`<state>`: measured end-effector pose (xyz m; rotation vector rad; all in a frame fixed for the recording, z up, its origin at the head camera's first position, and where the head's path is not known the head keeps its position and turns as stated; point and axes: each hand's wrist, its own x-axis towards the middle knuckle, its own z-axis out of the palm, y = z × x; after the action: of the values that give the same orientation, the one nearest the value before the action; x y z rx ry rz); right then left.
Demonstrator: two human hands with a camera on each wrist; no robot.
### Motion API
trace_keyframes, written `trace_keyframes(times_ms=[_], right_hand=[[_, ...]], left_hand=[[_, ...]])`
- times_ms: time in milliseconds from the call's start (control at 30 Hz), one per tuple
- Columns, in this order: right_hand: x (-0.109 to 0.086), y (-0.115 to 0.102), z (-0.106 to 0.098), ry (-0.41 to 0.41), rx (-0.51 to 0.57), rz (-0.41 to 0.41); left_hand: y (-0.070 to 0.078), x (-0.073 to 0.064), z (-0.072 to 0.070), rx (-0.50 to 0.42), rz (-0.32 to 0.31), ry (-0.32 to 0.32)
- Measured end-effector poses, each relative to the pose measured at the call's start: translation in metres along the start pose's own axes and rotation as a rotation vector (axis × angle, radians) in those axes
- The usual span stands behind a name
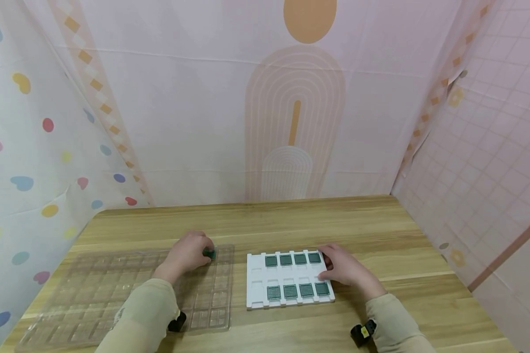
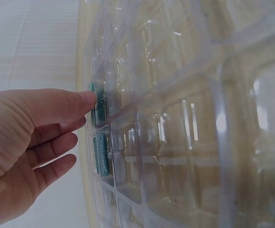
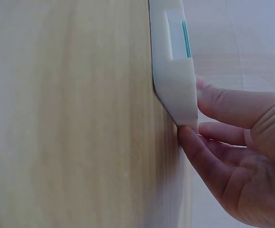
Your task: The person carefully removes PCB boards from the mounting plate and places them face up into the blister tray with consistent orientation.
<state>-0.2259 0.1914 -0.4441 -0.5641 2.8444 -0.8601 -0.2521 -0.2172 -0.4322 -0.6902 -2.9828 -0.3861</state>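
Observation:
At the far right end of a clear plastic tray [image 1: 223, 294], my left hand [image 1: 190, 255] pinches a small green circuit board [image 1: 209, 253] between thumb and fingers. The left wrist view shows the thumb over that board at a compartment, and a second green board [image 2: 101, 154] sits in the neighbouring compartment. My right hand [image 1: 342, 264] grips the right edge of a white tray [image 1: 257, 274], thumb and fingers around its corner [image 3: 187, 104]. Two rows of green circuit boards [image 1: 290, 291] lie in the white tray's slots; its leftmost slots hold none.
Both trays lie on a wooden table [image 1: 291, 225], the clear one at left with many compartments. Patterned cloth [image 1: 194, 122] hangs behind the table and along both sides. A small black device [image 1: 363, 333] is at each wrist.

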Motion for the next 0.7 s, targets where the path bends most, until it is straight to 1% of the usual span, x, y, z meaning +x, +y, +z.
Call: trace_keyframes(times_ms=[133, 333, 433, 600, 700], right_hand=[[0.000, -0.001, 0.000, 0.001, 0.003, -0.002], [-0.002, -0.003, -0.002, 0.000, -0.001, -0.008], [-0.003, -0.004, -0.003, -0.001, -0.004, -0.016], [-0.003, -0.004, -0.003, 0.001, -0.001, -0.016], [-0.002, -0.003, -0.002, 0.001, 0.000, -0.019]], left_hand=[[-0.001, 0.000, 0.000, -0.012, 0.011, 0.001], [-0.002, -0.002, -0.001, -0.056, -0.006, 0.012], [-0.002, -0.004, -0.004, -0.103, -0.030, 0.019], [-0.001, -0.008, -0.009, -0.200, -0.047, 0.034], [-0.002, -0.011, -0.012, -0.233, -0.053, 0.049]])
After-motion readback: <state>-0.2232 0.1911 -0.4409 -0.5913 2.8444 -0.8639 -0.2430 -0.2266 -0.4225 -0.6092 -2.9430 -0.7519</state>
